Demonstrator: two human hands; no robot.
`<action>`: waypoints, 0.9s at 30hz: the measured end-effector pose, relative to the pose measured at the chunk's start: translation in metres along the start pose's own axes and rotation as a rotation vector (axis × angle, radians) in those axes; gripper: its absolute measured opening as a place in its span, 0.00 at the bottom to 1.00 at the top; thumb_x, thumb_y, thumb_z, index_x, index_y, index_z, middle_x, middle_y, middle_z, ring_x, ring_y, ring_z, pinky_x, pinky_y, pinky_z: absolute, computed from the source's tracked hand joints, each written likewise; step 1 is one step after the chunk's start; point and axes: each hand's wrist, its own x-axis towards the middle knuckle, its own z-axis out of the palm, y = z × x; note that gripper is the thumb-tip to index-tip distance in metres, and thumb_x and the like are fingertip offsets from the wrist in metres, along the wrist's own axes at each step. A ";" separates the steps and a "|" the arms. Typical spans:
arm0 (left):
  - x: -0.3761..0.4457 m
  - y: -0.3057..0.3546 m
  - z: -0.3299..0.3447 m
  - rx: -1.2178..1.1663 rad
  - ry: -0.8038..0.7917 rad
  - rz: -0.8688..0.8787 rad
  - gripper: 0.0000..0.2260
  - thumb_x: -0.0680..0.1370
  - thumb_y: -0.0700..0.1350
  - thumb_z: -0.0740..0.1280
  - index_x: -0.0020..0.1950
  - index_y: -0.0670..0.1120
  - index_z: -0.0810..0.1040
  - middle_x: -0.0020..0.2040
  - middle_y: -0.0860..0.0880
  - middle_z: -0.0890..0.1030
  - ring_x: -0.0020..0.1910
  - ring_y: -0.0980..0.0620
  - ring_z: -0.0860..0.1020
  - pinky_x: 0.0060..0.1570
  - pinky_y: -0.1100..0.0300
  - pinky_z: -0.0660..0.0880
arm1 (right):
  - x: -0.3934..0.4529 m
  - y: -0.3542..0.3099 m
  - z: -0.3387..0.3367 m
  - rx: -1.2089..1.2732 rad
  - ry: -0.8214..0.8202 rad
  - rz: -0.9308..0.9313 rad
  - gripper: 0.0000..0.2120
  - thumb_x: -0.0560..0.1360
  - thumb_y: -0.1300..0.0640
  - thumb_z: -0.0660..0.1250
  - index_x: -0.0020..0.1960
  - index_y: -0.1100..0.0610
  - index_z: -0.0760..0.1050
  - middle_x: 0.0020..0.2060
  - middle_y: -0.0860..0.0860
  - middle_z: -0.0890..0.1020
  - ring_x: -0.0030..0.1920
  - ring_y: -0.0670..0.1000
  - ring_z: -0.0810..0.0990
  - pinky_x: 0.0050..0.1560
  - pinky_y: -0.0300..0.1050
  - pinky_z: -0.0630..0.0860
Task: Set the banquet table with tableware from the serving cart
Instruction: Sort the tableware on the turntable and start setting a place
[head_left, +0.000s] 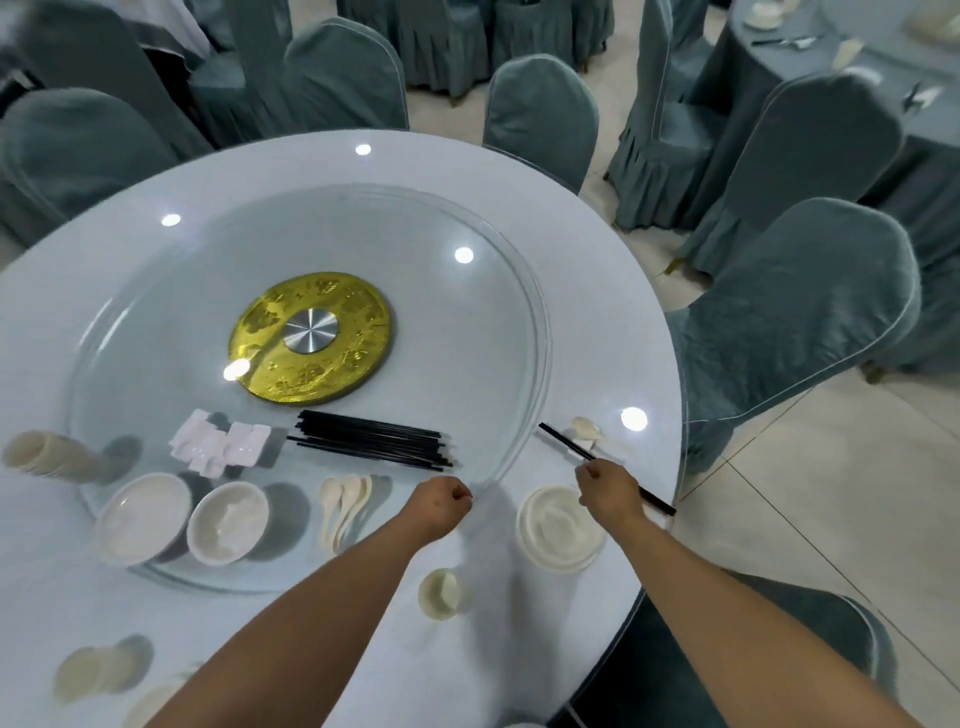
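My right hand (608, 491) pinches a pair of black chopsticks (561, 441) that lies slanted over a small white rest (574, 454), beside a white spoon (587, 430) near the table's right edge. Just left of that hand sits a white plate with a bowl on it (558, 527). My left hand (441, 501) is curled at the near rim of the glass turntable (519, 322) and grips its edge. On the turntable lie a bundle of black chopsticks (369, 439), white chopstick rests (218, 441), two white bowls (143, 517), several spoons (345, 501) and stacked cups (47, 454).
The round table (597, 291) has a pale cloth and a gold disc (311, 338) at its centre. A small cup (439, 592) stands near the front edge, more dishes (98, 670) at lower left. Covered chairs (795, 312) ring the table; tiled floor lies to the right.
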 end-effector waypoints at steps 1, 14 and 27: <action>-0.007 -0.009 0.001 0.014 -0.018 -0.016 0.06 0.78 0.47 0.64 0.49 0.48 0.80 0.50 0.46 0.82 0.51 0.47 0.81 0.51 0.56 0.77 | -0.010 -0.003 0.007 -0.008 -0.014 -0.017 0.14 0.79 0.57 0.60 0.37 0.62 0.73 0.36 0.56 0.80 0.44 0.58 0.83 0.44 0.48 0.76; -0.064 -0.083 0.039 -0.199 -0.018 -0.185 0.11 0.81 0.45 0.61 0.58 0.44 0.80 0.52 0.40 0.83 0.35 0.44 0.81 0.41 0.51 0.81 | -0.110 -0.002 0.116 0.128 -0.403 0.100 0.08 0.79 0.59 0.61 0.51 0.62 0.77 0.42 0.57 0.80 0.41 0.56 0.84 0.36 0.46 0.75; -0.055 -0.045 0.068 -0.379 0.043 -0.180 0.12 0.81 0.44 0.59 0.59 0.45 0.81 0.50 0.41 0.82 0.37 0.46 0.81 0.41 0.54 0.80 | -0.085 0.017 0.084 0.083 -0.306 0.081 0.10 0.79 0.60 0.60 0.54 0.60 0.78 0.47 0.57 0.82 0.48 0.59 0.84 0.46 0.48 0.78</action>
